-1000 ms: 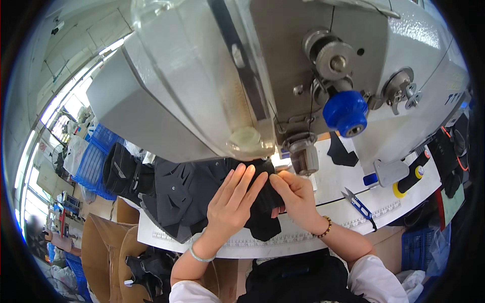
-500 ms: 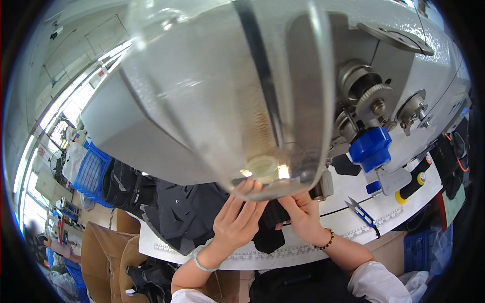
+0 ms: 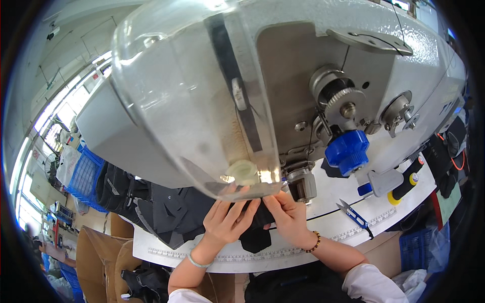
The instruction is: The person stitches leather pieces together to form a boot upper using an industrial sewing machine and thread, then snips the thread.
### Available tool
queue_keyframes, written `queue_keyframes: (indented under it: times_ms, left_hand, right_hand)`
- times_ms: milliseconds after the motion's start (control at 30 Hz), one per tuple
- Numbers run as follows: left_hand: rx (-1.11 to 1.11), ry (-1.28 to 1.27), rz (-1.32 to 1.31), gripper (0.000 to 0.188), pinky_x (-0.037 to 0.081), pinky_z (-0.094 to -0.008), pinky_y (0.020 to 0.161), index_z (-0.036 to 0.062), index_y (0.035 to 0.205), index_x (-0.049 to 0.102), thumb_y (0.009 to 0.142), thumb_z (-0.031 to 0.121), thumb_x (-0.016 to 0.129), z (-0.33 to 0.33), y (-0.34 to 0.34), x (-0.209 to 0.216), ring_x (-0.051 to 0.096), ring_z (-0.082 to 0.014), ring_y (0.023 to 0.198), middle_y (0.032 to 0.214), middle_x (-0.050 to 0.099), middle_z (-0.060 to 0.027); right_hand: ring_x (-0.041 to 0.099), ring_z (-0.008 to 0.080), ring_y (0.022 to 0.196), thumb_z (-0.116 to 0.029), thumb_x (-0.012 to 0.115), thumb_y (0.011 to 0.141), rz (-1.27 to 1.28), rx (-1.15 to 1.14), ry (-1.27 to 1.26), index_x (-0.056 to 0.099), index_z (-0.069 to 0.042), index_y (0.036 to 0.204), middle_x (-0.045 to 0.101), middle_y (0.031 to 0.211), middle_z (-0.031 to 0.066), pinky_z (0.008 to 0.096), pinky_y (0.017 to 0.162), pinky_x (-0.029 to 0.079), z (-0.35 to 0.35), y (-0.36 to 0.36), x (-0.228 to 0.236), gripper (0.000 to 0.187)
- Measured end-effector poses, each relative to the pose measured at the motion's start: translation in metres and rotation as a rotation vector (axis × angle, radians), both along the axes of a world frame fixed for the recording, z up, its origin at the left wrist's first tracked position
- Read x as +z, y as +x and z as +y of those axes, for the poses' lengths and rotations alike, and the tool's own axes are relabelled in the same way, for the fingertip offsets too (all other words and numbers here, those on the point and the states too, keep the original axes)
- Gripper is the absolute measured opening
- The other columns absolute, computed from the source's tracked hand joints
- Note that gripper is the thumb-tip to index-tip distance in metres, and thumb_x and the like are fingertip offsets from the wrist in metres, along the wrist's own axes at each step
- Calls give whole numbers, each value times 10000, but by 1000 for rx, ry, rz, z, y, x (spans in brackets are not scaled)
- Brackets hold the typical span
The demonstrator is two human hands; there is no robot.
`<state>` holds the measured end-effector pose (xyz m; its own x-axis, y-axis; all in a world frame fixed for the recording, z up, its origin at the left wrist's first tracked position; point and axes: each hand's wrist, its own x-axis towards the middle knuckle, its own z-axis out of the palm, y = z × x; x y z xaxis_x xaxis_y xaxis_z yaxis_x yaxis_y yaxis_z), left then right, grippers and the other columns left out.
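A small black fabric piece (image 3: 256, 239) lies under the sewing machine's head (image 3: 298, 60), between my two hands. The fingers of my left hand (image 3: 226, 221) are stretched out and somewhat apart, resting on the fabric's left side; their tips show only dimly through the clear guard (image 3: 202, 141). My right hand (image 3: 292, 222) is closed, thumb and forefinger pinching the fabric's right side. Metal parts and the guard's lower edge hide the needle area. A blue knob (image 3: 347, 153) sits on the thread tension assembly, above and right of my hands.
Dark cut fabric pieces (image 3: 177, 214) are piled left on the white table (image 3: 323, 222). Blue-handled thread snips (image 3: 355, 216) and a black thread spool (image 3: 404, 187) lie right. A measuring strip (image 3: 222, 258) follows the front edge. A cardboard box (image 3: 98, 257) and blue crate (image 3: 87, 174) stand left.
The view has shifted, so the machine and table sit further left and more of the tension assembly shows. Both hands stay at the fabric, fingers moved slightly.
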<state>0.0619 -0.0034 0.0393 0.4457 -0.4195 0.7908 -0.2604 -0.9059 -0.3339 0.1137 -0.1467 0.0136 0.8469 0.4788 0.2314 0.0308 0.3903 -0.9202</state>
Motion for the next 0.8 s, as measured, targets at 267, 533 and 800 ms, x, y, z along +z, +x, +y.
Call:
queue_keyframes:
  times_ms: [267, 533, 800]
  left_hand:
    - [7, -23, 6, 205, 528, -335, 728, 77, 889, 645, 684, 83, 658, 0, 5, 2, 611, -312, 893, 989, 611, -112]
    - [11, -56, 27, 234, 521, -338, 724, 84, 891, 648, 661, 46, 630, -2, 5, -1, 608, -312, 881, 991, 609, -120]
    - [-9, -69, -24, 220, 522, -336, 716, 68, 850, 641, 639, 8, 618, -1, 9, 3, 607, -277, 872, 931, 619, -96]
  right_hand:
    - [522, 19, 531, -121, 488, 879, 104, -18, 49, 596, 21, 958, 591, 675, 5, 169, 426, 464, 2, 0, 7, 195]
    - [560, 35, 566, -73, 543, 837, 216, -13, 100, 614, 51, 896, 601, 667, 29, 189, 471, 519, 1, 2, 6, 155]
    - [575, 61, 558, -71, 533, 845, 163, -55, 96, 611, 59, 881, 605, 688, 45, 188, 450, 494, 5, 1, 7, 155]
